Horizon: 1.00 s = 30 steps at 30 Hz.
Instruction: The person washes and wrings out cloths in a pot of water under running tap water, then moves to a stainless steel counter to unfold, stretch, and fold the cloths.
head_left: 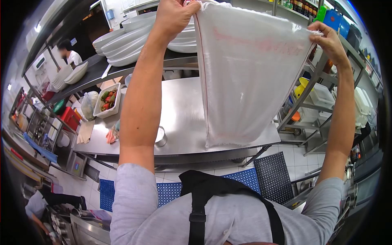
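Note:
A thin white cloth (pixel 253 77) with red lines down its side edges and a faint pinkish band hangs spread out in front of me. My left hand (pixel 176 16) pinches its upper left corner, partly cut off by the top of the view. At the upper right corner, my right hand (pixel 328 42) has its fingers closed on the frayed edge. The cloth's lower edge hangs over the steel table (pixel 179 102), and I cannot tell whether it touches. A metal cup (pixel 161 137) stands on the table below my left forearm.
Stacked white dishes (pixel 126 45) fill the shelf above the table. A white tub of red and green peppers (pixel 108 100) and a plastic bag (pixel 89 104) sit at the left. Steel shelving (pixel 314 96) stands right. One person (pixel 72 55) is behind the shelf, another (pixel 41 204) lower left.

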Available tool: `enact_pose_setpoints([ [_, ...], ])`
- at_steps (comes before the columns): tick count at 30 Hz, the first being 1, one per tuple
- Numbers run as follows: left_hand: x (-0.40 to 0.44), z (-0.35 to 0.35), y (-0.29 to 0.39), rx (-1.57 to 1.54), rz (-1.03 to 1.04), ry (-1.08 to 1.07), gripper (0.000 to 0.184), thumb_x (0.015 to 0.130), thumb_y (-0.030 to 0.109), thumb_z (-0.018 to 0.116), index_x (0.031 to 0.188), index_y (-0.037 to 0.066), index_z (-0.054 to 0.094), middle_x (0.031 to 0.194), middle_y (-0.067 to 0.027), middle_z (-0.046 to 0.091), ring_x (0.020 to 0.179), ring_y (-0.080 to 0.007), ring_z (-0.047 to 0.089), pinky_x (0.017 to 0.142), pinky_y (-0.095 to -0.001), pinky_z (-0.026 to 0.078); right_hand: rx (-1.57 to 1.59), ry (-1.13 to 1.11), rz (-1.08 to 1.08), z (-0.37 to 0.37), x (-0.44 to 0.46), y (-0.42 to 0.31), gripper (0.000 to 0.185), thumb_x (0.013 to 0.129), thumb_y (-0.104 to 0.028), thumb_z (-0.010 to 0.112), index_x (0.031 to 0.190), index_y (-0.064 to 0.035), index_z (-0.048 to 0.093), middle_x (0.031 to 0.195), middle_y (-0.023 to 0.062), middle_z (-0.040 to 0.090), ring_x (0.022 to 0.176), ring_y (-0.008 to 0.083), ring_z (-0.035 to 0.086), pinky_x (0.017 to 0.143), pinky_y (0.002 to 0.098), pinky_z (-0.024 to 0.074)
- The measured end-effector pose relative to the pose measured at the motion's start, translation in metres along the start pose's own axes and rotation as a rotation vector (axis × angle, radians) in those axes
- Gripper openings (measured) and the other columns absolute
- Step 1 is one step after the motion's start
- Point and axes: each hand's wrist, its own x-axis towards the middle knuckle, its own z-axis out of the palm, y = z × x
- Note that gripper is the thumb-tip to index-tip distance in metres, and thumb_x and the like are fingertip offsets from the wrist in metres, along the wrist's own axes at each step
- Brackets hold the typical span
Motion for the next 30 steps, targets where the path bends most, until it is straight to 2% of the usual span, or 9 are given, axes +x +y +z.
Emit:
enact_pose_setpoints([
  [2,-0.001,-0.002,0.005,0.066,0.024,0.003,0.017,0.088,0.002,0.066,0.077,0.007,0.054,0.07,0.0076,0.051,0.063,-0.0005,0.04,0.055,-0.0176,0.034,-0.136,-0.025,0.036,0.02,-0.007,-0.021,0.046,0.079,-0.022,0.084,0.12,-0.0074,0.068,0.096,0.0007,0.069,0.087,0.0067,0.063,0.084,0.0237,0.05],
  [6,0.0,-0.006,0.014,0.169,0.055,-0.003,0.013,0.088,0.003,0.065,0.078,0.004,0.057,0.07,0.0048,0.055,0.063,-0.0029,0.044,0.056,-0.0203,0.038,-0.387,-0.154,0.06,0.017,0.0,-0.012,0.048,0.082,-0.027,0.08,0.125,-0.0073,0.067,0.09,0.0,0.067,0.071,0.0049,0.057,0.061,0.02,0.0455],
  [10,-0.003,-0.007,0.022,0.381,0.181,-0.014,0.011,0.088,0.002,0.063,0.079,0.0,0.057,0.07,-0.0025,0.061,0.063,-0.0087,0.051,0.056,-0.0268,0.043,-0.292,-0.086,0.225,0.019,0.0,-0.014,0.028,0.089,-0.03,0.076,0.097,-0.0063,0.063,0.081,-0.0042,0.06,0.074,0.0035,0.056,0.066,0.0196,0.045],
  [14,-0.008,-0.011,0.043,0.619,0.102,-0.035,0.009,0.088,0.002,0.061,0.081,-0.002,0.058,0.072,-0.0072,0.064,0.067,-0.0118,0.056,0.061,-0.0285,0.047,0.214,-0.021,-0.003,0.031,0.005,0.002,0.024,0.094,-0.03,0.072,0.099,-0.0101,0.058,0.086,-0.0048,0.059,0.082,0.0028,0.058,0.077,0.0208,0.0483],
  [17,-0.011,-0.014,0.043,0.569,0.087,-0.031,0.007,0.089,0.002,0.06,0.083,-0.002,0.058,0.075,-0.0094,0.066,0.07,-0.0115,0.058,0.065,-0.028,0.049,0.142,-0.02,0.006,0.04,0.005,-0.004,0.026,0.094,-0.032,0.072,0.1,-0.0104,0.058,0.088,-0.0051,0.06,0.084,0.0032,0.058,0.079,0.0202,0.0481],
  [22,-0.01,-0.022,0.021,0.219,0.078,-0.076,0.006,0.091,0.0,0.056,0.089,-0.003,0.06,0.078,-0.0175,0.066,0.069,-0.0165,0.061,0.069,-0.0301,0.05,0.0,-0.089,0.037,0.04,0.001,-0.021,0.029,0.089,-0.027,0.076,0.104,-0.0071,0.062,0.09,-0.0029,0.062,0.085,0.0046,0.058,0.08,0.021,0.0475],
  [25,-0.011,-0.027,0.022,0.42,0.067,-0.173,0.007,0.088,-0.002,0.063,0.094,-0.001,0.067,0.098,-0.0092,0.073,0.092,-0.0142,0.066,0.088,-0.0302,0.053,-0.138,-0.172,0.049,0.052,-0.008,-0.033,0.031,0.083,-0.021,0.077,0.106,-0.0027,0.066,0.091,-0.0009,0.063,0.085,0.0076,0.059,0.082,0.0235,0.0478],
  [28,-0.014,-0.02,0.019,0.51,0.113,-0.258,0.008,0.086,-0.005,0.063,0.084,0.002,0.061,0.099,-0.0123,0.073,0.094,-0.0177,0.067,0.092,-0.0333,0.054,-0.539,-0.188,0.057,0.061,-0.013,-0.015,0.024,0.087,-0.015,0.069,0.104,0.0018,0.07,0.092,0.0017,0.064,0.087,0.0128,0.06,0.083,0.0278,0.0484],
  [30,-0.017,-0.011,0.023,0.63,0.234,-0.254,0.011,0.087,-0.004,0.06,0.094,0.002,0.066,0.097,-0.0101,0.073,0.094,-0.016,0.067,0.092,-0.0321,0.054,-0.753,-0.283,0.142,0.066,-0.004,-0.018,0.017,0.092,-0.016,0.063,0.101,-0.0022,0.067,0.092,-0.0004,0.06,0.089,0.0092,0.058,0.084,0.0274,0.047],
])
